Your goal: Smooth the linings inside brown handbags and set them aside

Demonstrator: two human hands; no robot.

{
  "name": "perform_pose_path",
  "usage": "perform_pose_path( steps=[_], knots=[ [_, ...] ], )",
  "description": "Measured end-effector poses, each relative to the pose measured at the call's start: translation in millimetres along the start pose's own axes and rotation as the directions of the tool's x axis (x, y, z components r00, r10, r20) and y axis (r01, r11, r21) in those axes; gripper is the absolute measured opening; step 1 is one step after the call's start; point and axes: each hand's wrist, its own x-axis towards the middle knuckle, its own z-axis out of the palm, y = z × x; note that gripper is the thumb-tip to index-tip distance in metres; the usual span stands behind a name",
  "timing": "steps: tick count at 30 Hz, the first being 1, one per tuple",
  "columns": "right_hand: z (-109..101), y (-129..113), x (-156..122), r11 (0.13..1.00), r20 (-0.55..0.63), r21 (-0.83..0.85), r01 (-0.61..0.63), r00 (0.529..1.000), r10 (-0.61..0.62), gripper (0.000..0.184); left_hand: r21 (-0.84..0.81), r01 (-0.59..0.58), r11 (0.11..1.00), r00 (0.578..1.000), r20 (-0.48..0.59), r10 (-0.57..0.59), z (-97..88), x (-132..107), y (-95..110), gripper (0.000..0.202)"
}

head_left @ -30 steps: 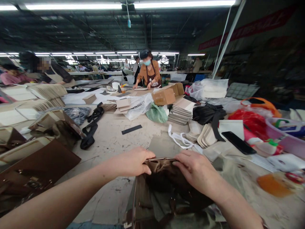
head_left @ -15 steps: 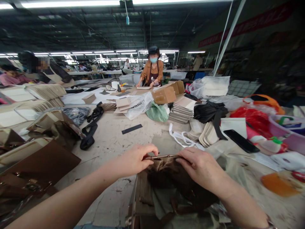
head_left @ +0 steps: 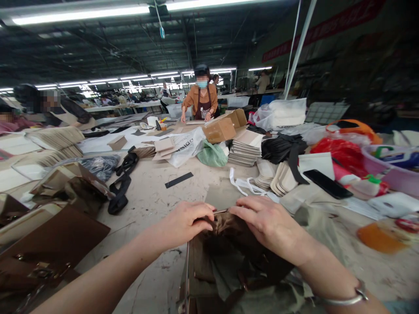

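Note:
A brown bag (head_left: 242,274) with a dark fabric lining stands before me at the bottom middle, its mouth towards me. My left hand (head_left: 193,220) pinches the left part of its far top edge between thumb and fingers. Close beside it, my right hand (head_left: 265,222) is closed over the same edge, its thumb mostly hidden behind the fingers. Between the two hands a short stretch of thin rim shows, with gathered lining below it. The bag's lower part is dark and cut off by the frame.
More brown bags (head_left: 49,244) stand at the left. A black strip (head_left: 179,180) and coiled black straps (head_left: 119,194) lie on the table (head_left: 147,187). At the right are a phone (head_left: 327,184), stacked panels (head_left: 245,150) and a purple basin (head_left: 386,174). A masked co-worker (head_left: 201,98) stands across the table.
My right hand has slid left along the bag's edge, nearer my left hand. The whole view has shifted slightly, and a bracelet now shows on my right wrist.

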Motion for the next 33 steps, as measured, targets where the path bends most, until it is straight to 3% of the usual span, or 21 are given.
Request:
perform_pose_path(
  steps=[4, 8, 14, 21, 29, 33],
  knots=[
    [1.7, -2.1, 0.7, 0.992, 0.012, 0.049, -0.12, 0.993, 0.12, 0.023, -0.026, 0.067, 0.997, 0.998, 0.004, -0.067, 0.5, -0.4, 2.8, 0.03],
    [3.5, 3.4, -5.1, 0.948, 0.04, 0.17, -0.269, 0.963, 0.266, 0.038, -0.086, 0.105, 0.991, 0.993, 0.07, -0.099, -2.4, -0.4, 6.4, 0.056],
    [-1.5, 4.9, -7.8, 0.955, 0.097, 0.202, -0.216, 0.975, 0.2, 0.055, -0.006, 0.096, 0.995, 0.992, 0.08, -0.095, -2.1, 3.3, 10.1, 0.034],
    [3.0, 9.7, 0.0, 0.952, 0.11, 0.188, -0.241, 0.969, 0.223, 0.02, -0.08, 0.152, 0.985, 0.988, 0.018, -0.151, 2.9, 3.2, 11.7, 0.029],
    [2.5, 0.2, 6.5, 0.963, 0.079, -0.044, -0.265, 0.96, 0.268, 0.023, -0.056, 0.12, 0.991, 0.992, -0.016, -0.122, 3.2, 2.5, 14.2, 0.019],
    [3.9, -2.3, 5.4, 0.986, 0.034, 0.017, -0.166, 0.986, 0.165, 0.027, -0.044, 0.082, 0.996, 0.995, -0.062, -0.084, 6.5, 2.1, 8.4, 0.019]
  ],
)
